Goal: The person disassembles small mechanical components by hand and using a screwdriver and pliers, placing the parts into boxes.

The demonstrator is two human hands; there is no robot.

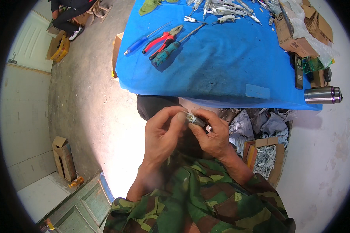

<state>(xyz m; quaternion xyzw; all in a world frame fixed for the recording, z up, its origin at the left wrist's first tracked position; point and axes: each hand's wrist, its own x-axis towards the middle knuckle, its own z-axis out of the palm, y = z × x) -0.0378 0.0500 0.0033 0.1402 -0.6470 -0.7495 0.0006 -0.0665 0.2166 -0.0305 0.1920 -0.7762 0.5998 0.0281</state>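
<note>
In front of my lap, below the table's front edge, I hold a small dark-grey cylindrical part [198, 120] with a pale, whitish end. My right hand [214, 136] grips its body between thumb and fingers. The thumb and forefinger of my left hand [162, 130] are pinched together at the pale end; exactly what they grasp there is partly hidden. On the blue-covered table [221, 70] ahead lie red-and-black pliers [162, 40], a screwdriver with a teal handle [167, 53] and one with a blue handle [136, 45].
Several white-and-grey slender parts [225, 11] are piled at the table's far side, near a green cloth [149, 6]. At right stand an opened cardboard box [293, 40] and a steel flask [323, 95]. Below, a carton [276, 165] holds whitish scraps. Another person [72, 19] sits far left.
</note>
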